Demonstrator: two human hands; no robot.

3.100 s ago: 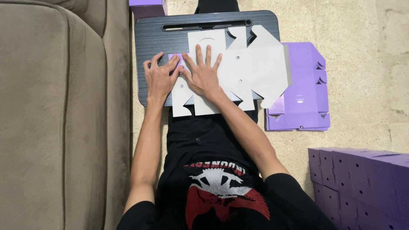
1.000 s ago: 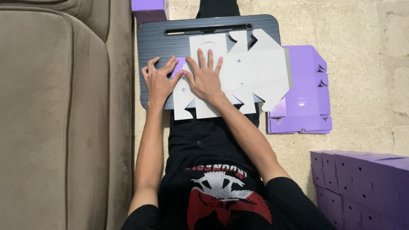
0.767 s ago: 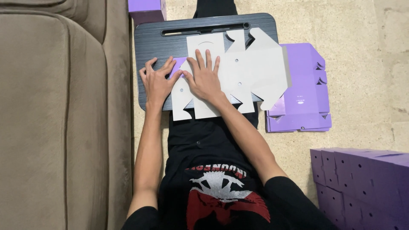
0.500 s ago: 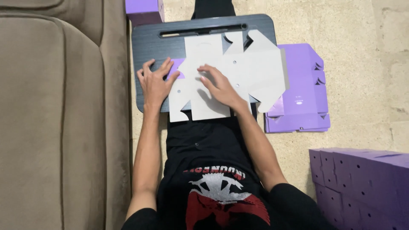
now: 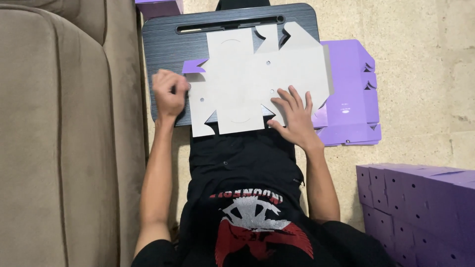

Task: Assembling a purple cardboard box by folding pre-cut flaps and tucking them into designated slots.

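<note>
Flattening a grey die-cut cardboard box blank (image 5: 257, 81) on the dark grooved lap tray (image 5: 163, 44), the right hand (image 5: 294, 116) presses with spread fingers; the left hand (image 5: 169, 91) curls closed at its edge. Folding flaps seems next, needing firm creases.

Under both hands: flat box blank (image 5: 247, 84), matt grey cardboard, smooth. Beneath it: lap tray (image 5: 163, 44), dark brushed-grain plastic. Left of left hand (image 5: 169, 92): sofa (image 5: 64, 138), soft beige cloth.
</note>
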